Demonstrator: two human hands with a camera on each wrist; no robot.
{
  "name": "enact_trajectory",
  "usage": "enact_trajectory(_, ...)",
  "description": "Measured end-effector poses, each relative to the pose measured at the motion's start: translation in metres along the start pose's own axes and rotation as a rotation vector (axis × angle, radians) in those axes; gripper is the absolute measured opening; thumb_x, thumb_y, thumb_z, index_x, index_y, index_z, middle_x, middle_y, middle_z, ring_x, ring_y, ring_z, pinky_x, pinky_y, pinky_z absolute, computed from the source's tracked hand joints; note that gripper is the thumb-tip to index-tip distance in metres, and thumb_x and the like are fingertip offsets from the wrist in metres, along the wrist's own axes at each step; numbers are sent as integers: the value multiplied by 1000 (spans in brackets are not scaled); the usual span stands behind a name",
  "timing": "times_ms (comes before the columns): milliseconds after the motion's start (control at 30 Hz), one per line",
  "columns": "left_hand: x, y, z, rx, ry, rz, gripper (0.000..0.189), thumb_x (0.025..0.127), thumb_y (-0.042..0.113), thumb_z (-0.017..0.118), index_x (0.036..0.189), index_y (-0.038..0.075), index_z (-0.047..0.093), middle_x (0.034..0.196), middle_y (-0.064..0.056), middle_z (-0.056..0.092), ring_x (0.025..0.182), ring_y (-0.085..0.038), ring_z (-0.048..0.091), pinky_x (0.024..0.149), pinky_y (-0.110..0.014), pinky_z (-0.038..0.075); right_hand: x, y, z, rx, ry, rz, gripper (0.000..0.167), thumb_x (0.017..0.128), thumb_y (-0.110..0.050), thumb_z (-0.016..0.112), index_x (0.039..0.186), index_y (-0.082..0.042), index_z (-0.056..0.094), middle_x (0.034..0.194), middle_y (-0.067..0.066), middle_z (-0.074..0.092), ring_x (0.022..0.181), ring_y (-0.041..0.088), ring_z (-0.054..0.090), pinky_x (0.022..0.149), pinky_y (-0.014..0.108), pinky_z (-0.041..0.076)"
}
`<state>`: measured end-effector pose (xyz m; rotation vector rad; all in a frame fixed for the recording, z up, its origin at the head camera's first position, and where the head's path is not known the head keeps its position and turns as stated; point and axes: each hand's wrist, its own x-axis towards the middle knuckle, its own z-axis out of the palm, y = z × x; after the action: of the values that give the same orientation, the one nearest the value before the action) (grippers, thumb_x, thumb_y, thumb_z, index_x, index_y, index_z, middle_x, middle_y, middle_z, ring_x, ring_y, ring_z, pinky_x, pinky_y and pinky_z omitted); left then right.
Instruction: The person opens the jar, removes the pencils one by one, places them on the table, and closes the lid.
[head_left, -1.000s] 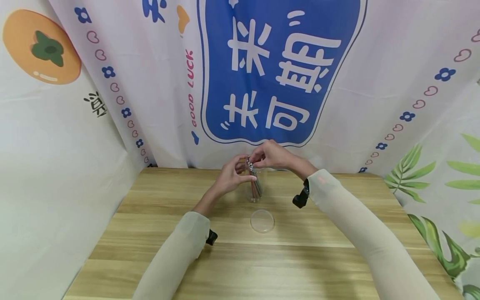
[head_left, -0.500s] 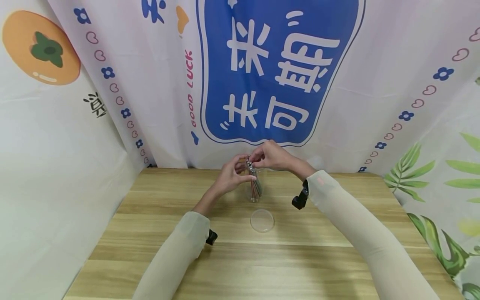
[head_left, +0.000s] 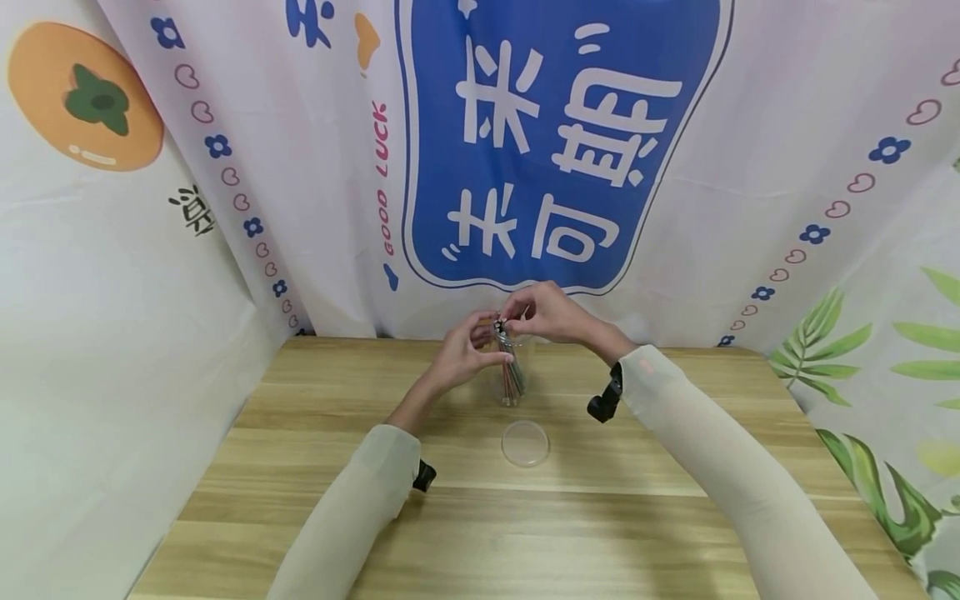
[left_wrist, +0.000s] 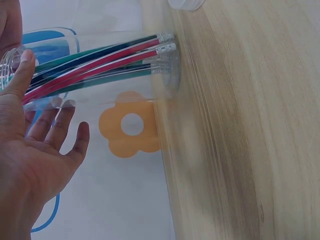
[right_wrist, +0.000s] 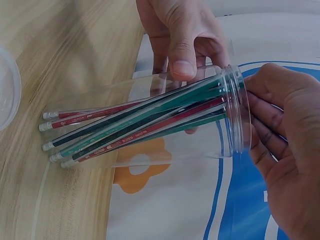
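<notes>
A clear jar (head_left: 498, 385) stands upright near the back of the table. Several red, green and dark pencils (right_wrist: 140, 121) lean inside it, eraser ends down. My left hand (head_left: 459, 354) holds the jar near its top, thumb in front and fingers behind, as the left wrist view also shows. At the open mouth, my right hand (head_left: 553, 313) has its thumb and fingers curled together at the pencils' upper ends and seems to pinch them. Its fingertips are partly hidden by the jar's rim (right_wrist: 240, 110) in the right wrist view.
A round clear lid (head_left: 525, 443) lies flat on the wooden table (head_left: 600, 533), in front of the jar. Close behind the jar hangs a printed cloth (head_left: 337, 250) at the table's back edge.
My right hand has shifted slightly to the right at the jar's mouth, and more of the pencils' upper ends shows. The left hand, jar and lid stay in place.
</notes>
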<state>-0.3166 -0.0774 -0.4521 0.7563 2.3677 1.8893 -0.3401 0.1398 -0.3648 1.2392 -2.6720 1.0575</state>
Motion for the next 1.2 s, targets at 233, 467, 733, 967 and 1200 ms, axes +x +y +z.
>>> enact_trajectory(233, 1, 0, 0, 4, 1, -2, 75, 85, 8, 90, 148, 7, 51, 139, -19, 68, 131, -36, 65, 111, -58, 51, -2, 0, 1, 45, 55, 20, 8, 94, -5, 77, 101, -6, 80, 93, 4, 78, 79, 21, 73, 73, 32, 62)
enact_trajectory(467, 1, 2, 0, 23, 3, -3, 76, 84, 9, 91, 149, 7, 51, 140, -19, 68, 131, -36, 65, 112, -56, 51, -5, -2, 0, 151, 155, 34, 4, 96, -4, 77, 100, -5, 78, 94, 8, 77, 83, 22, 71, 71, 26, 59)
enact_trajectory(733, 0, 2, 0, 24, 6, -12, 77, 84, 8, 91, 149, 4, 50, 140, -20, 67, 131, -37, 65, 112, -56, 51, -7, -1, -1, 299, 237, 27, 9, 96, 2, 74, 104, 6, 74, 97, 24, 76, 79, 17, 72, 73, 20, 58)
enact_trajectory(967, 0, 1, 0, 21, 3, -19, 78, 84, 9, 91, 150, 3, 49, 143, -24, 64, 133, -39, 63, 113, -60, 48, -11, -2, -7, 362, 308, 24, 11, 97, 5, 71, 107, 10, 71, 99, 27, 75, 80, 9, 74, 78, 21, 61)
enact_trajectory(1200, -1, 3, 0, 36, 2, -25, 79, 84, 11, 92, 151, 7, 50, 144, -24, 63, 135, -39, 61, 115, -58, 47, -14, -3, -13, 485, 365, 21, 11, 98, 6, 70, 107, 10, 70, 99, 28, 75, 83, 17, 76, 79, 30, 66)
